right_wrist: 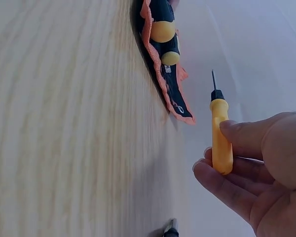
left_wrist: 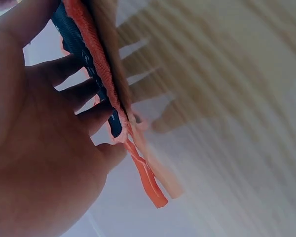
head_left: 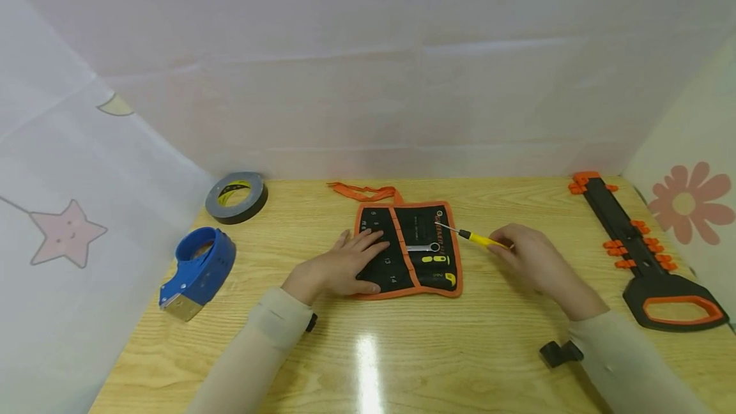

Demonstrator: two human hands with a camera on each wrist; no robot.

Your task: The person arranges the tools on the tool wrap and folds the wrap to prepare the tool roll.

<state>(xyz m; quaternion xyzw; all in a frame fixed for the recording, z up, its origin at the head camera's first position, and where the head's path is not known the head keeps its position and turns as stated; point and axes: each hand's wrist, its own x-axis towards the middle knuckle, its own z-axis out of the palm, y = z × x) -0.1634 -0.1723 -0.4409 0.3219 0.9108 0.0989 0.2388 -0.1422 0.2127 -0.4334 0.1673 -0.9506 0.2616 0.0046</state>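
Observation:
A black tool pouch [head_left: 422, 222] with orange trim lies unrolled on the table. My left hand [head_left: 351, 267] rests on its left half with the fingers spread; the left wrist view shows this hand [left_wrist: 54, 138] along the pouch's orange edge [left_wrist: 96, 54]. My right hand [head_left: 531, 260] pinches the yellow handle of a screwdriver [head_left: 480, 239], its thin shaft pointing left over the pouch. In the right wrist view the screwdriver [right_wrist: 219, 133] sits between thumb and fingers, above the table. A wrench [head_left: 422, 248] and yellow ends [right_wrist: 163, 31] show at the pouch's pockets.
Left of the pouch are a roll of grey tape [head_left: 259, 200] and a blue tape dispenser [head_left: 215, 270]. A black bar clamp-like tool [head_left: 661, 286] with orange parts lies at the right. An orange tie strap [head_left: 368, 195] trails behind the pouch. A fabric wall [head_left: 368, 114] stands at the back.

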